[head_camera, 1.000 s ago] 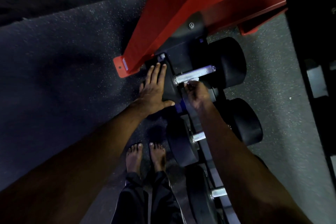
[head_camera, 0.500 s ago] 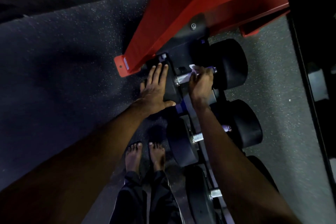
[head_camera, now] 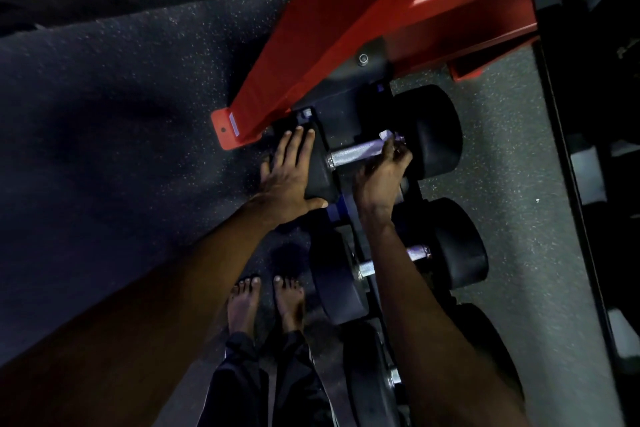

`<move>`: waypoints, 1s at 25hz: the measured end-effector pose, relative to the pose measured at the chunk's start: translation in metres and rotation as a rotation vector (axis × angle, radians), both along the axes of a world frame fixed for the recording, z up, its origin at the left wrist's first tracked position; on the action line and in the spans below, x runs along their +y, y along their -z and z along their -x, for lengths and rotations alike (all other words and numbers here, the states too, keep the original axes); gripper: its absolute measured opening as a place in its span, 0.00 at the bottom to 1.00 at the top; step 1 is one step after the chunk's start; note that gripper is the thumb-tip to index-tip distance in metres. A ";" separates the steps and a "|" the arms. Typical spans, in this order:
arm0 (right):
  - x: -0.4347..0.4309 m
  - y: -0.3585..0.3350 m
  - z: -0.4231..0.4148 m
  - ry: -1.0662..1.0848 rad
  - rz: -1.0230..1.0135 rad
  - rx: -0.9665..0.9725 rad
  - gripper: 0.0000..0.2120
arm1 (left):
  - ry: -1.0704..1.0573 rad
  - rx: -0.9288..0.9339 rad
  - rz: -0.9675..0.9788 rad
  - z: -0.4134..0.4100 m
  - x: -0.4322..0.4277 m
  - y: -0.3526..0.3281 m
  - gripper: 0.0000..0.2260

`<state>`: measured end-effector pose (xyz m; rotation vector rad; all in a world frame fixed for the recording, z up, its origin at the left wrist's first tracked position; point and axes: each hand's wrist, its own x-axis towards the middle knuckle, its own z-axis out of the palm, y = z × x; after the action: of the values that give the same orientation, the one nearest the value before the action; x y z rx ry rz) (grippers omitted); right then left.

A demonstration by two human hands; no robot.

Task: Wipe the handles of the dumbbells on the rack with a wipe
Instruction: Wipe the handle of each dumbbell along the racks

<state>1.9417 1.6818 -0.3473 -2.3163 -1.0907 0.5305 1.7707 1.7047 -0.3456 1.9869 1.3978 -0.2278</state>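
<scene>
Three black dumbbells lie in a row on a low rack. The far dumbbell (head_camera: 433, 132) has a bright knurled handle (head_camera: 356, 151). My left hand (head_camera: 289, 173) lies flat and open on its near head (head_camera: 320, 170). My right hand (head_camera: 381, 177) pinches a small white wipe (head_camera: 386, 135) against the handle's right end, close to the far head. The middle dumbbell (head_camera: 457, 246) has its handle (head_camera: 417, 252) partly hidden under my right forearm. The nearest dumbbell (head_camera: 367, 374) is mostly covered by that arm.
A red steel frame leg (head_camera: 329, 38) slants over the rack's far end, its foot (head_camera: 225, 130) just beyond my left fingertips. A dark equipment frame (head_camera: 588, 184) runs along the right. Speckled rubber flooring (head_camera: 121, 97) spreads left. My bare feet (head_camera: 266, 302) stand beside the rack.
My right hand has slid with the wipe from the handle's left end along to its right end, baring the shiny handle. My left hand has stayed on the dumbbell head.
</scene>
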 end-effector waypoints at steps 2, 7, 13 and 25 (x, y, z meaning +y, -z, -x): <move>0.002 -0.001 0.021 0.129 -0.034 0.165 0.32 | -0.005 0.003 -0.014 0.000 -0.002 0.001 0.63; 0.035 -0.004 0.022 0.549 -0.051 0.541 0.36 | -0.008 -0.005 -0.016 0.000 -0.002 0.003 0.63; 0.037 -0.021 -0.005 0.858 -0.175 1.037 0.12 | -0.009 -0.027 -0.012 0.001 -0.001 0.003 0.63; 0.020 0.015 -0.033 0.528 0.062 1.275 0.25 | -0.005 0.003 -0.009 0.001 -0.001 -0.001 0.62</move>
<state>1.9748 1.7016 -0.3628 -1.5983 0.1390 1.4811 1.7701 1.7037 -0.3442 1.9911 1.4077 -0.2221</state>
